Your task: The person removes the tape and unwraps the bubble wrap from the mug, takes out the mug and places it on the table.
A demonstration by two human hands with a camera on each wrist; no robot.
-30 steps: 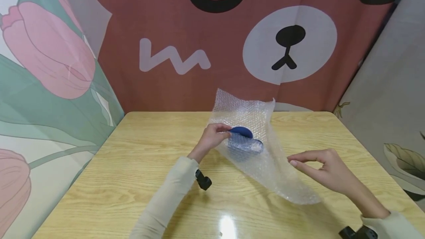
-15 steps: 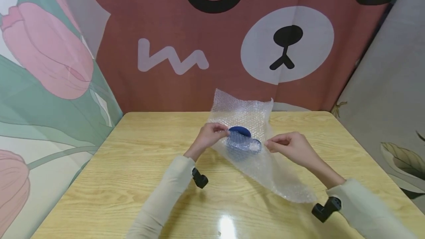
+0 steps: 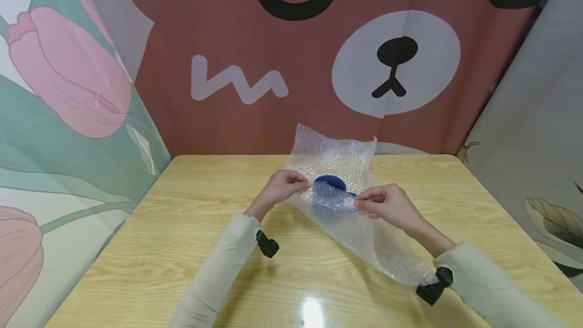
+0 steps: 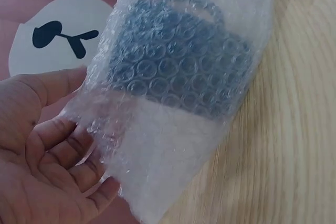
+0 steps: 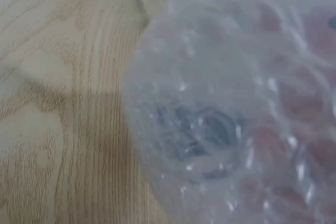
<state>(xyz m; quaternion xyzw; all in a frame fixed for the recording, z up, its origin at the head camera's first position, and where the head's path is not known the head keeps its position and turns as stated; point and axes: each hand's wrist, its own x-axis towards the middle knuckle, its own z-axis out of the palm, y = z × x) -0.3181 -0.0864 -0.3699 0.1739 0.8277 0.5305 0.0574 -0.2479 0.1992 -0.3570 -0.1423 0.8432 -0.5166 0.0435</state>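
A blue mug (image 3: 330, 182) lies on a sheet of bubble wrap (image 3: 334, 153), with a fold of the wrap over its near part. Through the plastic in the left wrist view, the mug (image 4: 181, 69) shows its curved handle at the top. My left hand (image 3: 281, 186) holds the wrap's left edge beside the mug, thumb and fingers bent at that edge. From the right, my right hand (image 3: 387, 206) pinches the fold near the mug's right end. In the right wrist view the wrap (image 5: 210, 66) covers the blurred fingers.
The wrap's loose end trails toward the front right, near the black wrist camera (image 3: 434, 286). Underneath is a wooden table (image 3: 182, 227). A bear-print curtain (image 3: 237, 125) hangs behind it, with printed cloths on both sides.
My right hand has come in from the right and taken hold of the wrap over the mug. The left hand has shifted slightly left at the wrap's edge.
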